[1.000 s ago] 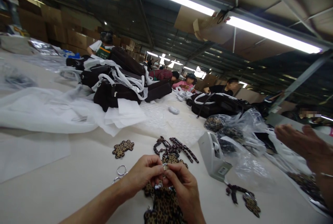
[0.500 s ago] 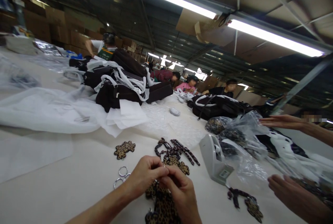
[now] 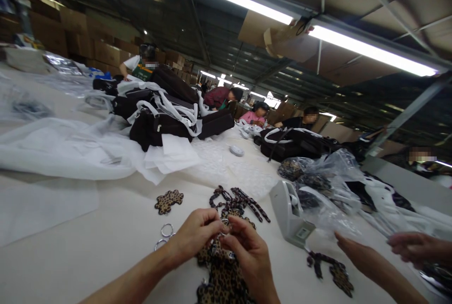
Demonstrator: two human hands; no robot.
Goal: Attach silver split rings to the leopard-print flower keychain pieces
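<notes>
My left hand (image 3: 196,234) pinches a silver split ring (image 3: 225,226), its fingertips closed on the ring's left side. Thumb and fingers of my right hand (image 3: 249,250) are bent around the right side of the same ring. Under my hands lie leopard-print bear-shaped pieces (image 3: 224,278), partly covered by my fingers. Just beyond, dark beaded straps (image 3: 247,202) rest on the table beside another leopard-print piece (image 3: 236,214), half hidden. To the left are a flat leopard-print piece (image 3: 168,201) and several loose rings (image 3: 167,230).
A grey-white tape dispenser (image 3: 287,214) stands right of my hands. Close by are a strap with a leopard-print charm (image 3: 341,279) and a co-worker's hands (image 3: 367,261). Dark bags (image 3: 176,122), clear plastic bags (image 3: 328,176) and white wrapping sheets (image 3: 67,151) cover the far side.
My hands have parted slightly, and the ring between them now shows. The co-worker's raised hand on the right has come down, and both of that person's hands have shifted.
</notes>
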